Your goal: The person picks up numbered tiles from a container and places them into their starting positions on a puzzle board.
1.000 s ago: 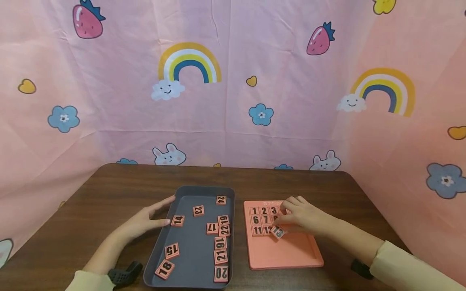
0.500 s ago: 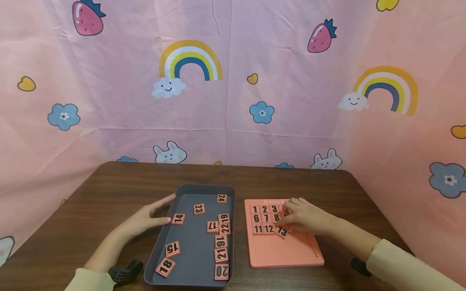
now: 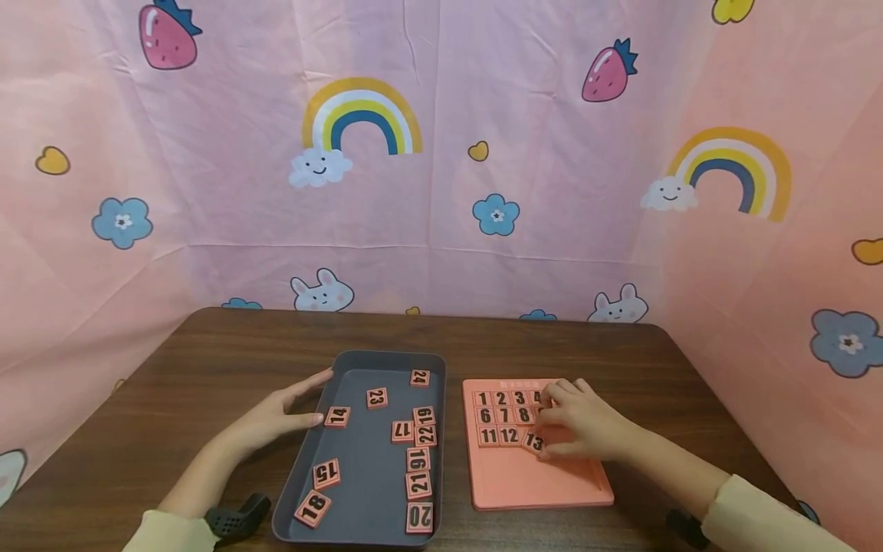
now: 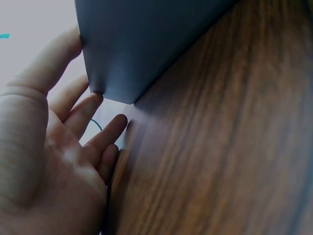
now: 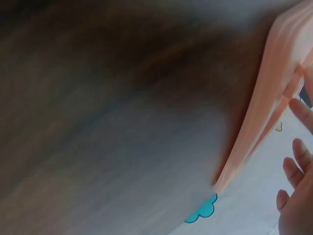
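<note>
A: Starting from the left, how is the left hand point(image 3: 283, 414)?
B: Spread, gripping nothing. Its thumb and nearest fingertips rest against the outer wall of the grey tray point(image 3: 366, 475); the left wrist view shows two other fingers clear of it.
A: And inside the tray?
B: Loose number tiles, with tile 14 point(image 3: 337, 416) just beyond the thumb.
A: Where's tile 13 point(image 3: 534, 441)?
B: On the pink number board point(image 3: 524, 483), askew, just right of tile 12 point(image 3: 509, 435).
A: Is the right hand point(image 3: 582, 425) grasping it?
B: I can't tell. Thumb and fingers bend towards it, tips apart, with the thumb at its lower right corner.
A: What's different from a second ago?
B: Tile 13 sits farther right and leaves tile 12 uncovered. The thumb has dropped lower, and part of tile 4 point(image 3: 536, 397) now shows. The left hand looks unchanged.
</note>
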`<state>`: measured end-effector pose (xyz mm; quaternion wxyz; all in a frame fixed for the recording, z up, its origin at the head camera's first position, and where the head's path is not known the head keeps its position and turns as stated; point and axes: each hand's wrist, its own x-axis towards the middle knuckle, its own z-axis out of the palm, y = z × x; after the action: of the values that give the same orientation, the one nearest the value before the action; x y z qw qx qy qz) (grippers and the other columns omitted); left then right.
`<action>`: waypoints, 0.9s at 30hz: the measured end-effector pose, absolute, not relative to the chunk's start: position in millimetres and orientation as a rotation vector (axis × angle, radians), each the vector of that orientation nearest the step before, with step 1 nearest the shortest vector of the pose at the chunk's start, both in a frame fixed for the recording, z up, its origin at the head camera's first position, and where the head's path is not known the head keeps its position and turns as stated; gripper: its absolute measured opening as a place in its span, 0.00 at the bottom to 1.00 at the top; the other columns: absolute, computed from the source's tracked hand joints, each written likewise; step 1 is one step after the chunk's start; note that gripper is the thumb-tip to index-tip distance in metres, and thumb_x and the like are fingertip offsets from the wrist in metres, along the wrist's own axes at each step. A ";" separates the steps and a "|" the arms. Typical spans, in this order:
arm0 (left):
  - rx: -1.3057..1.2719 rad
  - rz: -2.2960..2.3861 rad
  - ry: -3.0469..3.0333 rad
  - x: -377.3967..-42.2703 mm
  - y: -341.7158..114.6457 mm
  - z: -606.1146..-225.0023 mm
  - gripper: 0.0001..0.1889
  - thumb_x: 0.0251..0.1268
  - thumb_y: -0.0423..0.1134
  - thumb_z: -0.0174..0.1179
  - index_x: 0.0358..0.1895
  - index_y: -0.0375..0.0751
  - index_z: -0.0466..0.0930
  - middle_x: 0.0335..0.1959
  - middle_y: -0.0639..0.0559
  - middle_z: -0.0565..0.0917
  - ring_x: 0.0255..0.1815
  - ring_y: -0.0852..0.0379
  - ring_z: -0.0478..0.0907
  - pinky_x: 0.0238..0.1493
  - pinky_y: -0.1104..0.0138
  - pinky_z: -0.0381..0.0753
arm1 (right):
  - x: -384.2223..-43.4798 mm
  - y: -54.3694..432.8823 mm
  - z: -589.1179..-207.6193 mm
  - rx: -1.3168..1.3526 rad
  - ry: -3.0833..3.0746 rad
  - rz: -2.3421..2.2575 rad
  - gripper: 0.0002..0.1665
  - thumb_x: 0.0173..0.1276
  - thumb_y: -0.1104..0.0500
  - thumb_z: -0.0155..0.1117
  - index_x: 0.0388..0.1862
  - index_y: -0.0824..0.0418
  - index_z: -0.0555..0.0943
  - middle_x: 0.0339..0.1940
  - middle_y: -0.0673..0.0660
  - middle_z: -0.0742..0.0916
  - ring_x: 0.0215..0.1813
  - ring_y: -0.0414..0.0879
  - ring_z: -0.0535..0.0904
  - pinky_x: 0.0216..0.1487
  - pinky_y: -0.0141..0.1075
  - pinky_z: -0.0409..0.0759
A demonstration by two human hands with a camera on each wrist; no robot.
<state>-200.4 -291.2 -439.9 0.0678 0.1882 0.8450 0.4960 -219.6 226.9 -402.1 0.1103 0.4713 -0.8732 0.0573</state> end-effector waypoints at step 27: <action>0.586 1.489 2.540 -199.9 -290.7 -437.9 0.35 0.66 0.39 0.61 0.74 0.44 0.57 0.73 0.37 0.58 0.71 0.29 0.50 0.59 0.32 0.55 | -214.6 204.9 -398.0 1.325 -2.375 0.369 0.14 0.49 0.49 0.77 0.37 0.46 0.87 0.37 0.45 0.72 0.40 0.43 0.65 0.40 0.41 0.57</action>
<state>-199.9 -290.7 -437.9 0.0697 0.1946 0.8441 0.4948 -214.6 204.9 -398.0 0.1972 0.4733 -0.8484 0.1318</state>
